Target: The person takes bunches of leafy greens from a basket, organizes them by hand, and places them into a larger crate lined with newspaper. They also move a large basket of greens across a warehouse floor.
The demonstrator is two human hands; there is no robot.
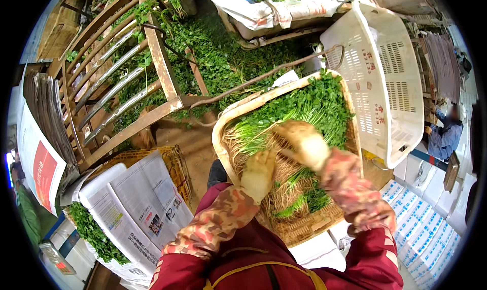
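Observation:
In front of me stands a cream plastic basket (219,138) with leafy green herbs (314,105), their pale stems and brown roots (291,171) turned toward me. My left hand (257,174), in a yellowish glove, lies on the roots near the basket's left side, fingers stretched out. Just above and to the right, my right hand (306,144), gloved too, reaches across the stems. Motion blurs it, and whatever its fingers hold cannot be made out. Smaller herb bunches (299,203) lie in the near part of the basket.
Left are a rusty metal rack (162,61) and newspaper (137,203) covering another crate of greens. Loose greens (228,61) cover the floor beyond. A tall white basket (378,82) stands right, near stacked blue-and-white packages (423,224). A person (447,132) is at far right.

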